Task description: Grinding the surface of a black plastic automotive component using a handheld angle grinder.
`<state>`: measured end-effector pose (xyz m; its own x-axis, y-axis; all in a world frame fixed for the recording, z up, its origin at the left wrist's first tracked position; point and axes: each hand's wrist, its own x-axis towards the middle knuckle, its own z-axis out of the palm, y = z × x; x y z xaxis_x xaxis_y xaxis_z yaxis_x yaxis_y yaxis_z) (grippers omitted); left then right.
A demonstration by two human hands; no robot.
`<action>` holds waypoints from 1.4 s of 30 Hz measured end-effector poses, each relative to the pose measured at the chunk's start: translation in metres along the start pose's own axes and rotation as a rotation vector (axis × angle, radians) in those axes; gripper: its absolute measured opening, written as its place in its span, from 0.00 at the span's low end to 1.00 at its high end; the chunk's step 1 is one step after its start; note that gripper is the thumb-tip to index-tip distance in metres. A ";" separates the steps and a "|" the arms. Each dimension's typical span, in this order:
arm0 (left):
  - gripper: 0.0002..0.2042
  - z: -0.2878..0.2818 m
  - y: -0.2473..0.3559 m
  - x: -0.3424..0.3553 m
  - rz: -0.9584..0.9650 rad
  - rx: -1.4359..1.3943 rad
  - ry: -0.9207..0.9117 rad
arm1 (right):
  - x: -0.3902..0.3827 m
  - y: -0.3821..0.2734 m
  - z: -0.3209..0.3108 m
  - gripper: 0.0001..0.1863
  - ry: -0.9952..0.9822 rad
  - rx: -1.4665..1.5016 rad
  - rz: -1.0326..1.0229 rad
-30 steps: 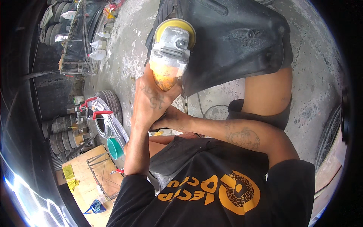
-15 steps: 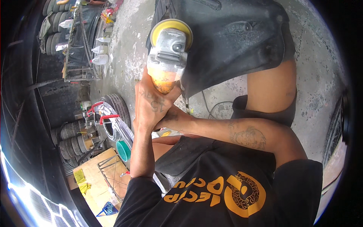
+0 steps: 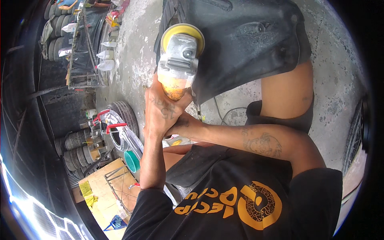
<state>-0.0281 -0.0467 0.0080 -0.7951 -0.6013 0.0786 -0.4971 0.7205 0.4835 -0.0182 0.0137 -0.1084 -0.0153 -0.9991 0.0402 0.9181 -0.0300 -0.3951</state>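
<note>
My left hand [image 3: 162, 110] is wrapped round the orange body of a power sander [image 3: 176, 60] with a silver head and a round yellow pad [image 3: 171, 36]. Beneath and behind it, my right hand [image 3: 186, 125] is closed on the rear of the same tool, with its fingers partly hidden. The pad lies against or just over the left part of a large black plastic panel [image 3: 244, 48], which has moulded recesses and scuffed, dusty patches. The panel rests over my bare leg [image 3: 286, 90]. A cord [image 3: 224, 116] shows on the floor below the panel.
On the left are a metal rack [image 3: 88, 52] with white jugs [image 3: 105, 55], stacked tyres [image 3: 74, 158], a loose tyre [image 3: 124, 112] with red-handled metal pieces, a teal bucket [image 3: 132, 161] and a wooden board [image 3: 98, 180]. A person's arm [image 3: 68, 7] shows at upper left.
The sander has moved slightly left relative to the panel. The whole scene has shifted a little in the view, and another person's arm has come into sight at upper left.
</note>
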 end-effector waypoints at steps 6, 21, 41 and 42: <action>0.15 0.001 -0.007 0.002 -0.003 -0.014 -0.020 | 0.005 0.010 -0.003 0.20 0.007 0.053 -0.022; 0.16 0.003 -0.003 0.003 -0.004 0.007 -0.006 | 0.003 0.009 -0.006 0.20 0.025 0.066 -0.007; 0.16 0.003 -0.007 0.003 -0.028 -0.004 -0.026 | 0.006 0.014 -0.007 0.20 0.018 0.107 -0.059; 0.16 0.004 -0.008 0.003 -0.015 -0.018 -0.029 | 0.007 0.014 -0.008 0.21 0.013 0.083 -0.044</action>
<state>-0.0278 -0.0529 0.0014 -0.7976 -0.6014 0.0462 -0.5028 0.7052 0.4999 -0.0084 0.0063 -0.1213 -0.0613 -0.9972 0.0434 0.9460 -0.0720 -0.3160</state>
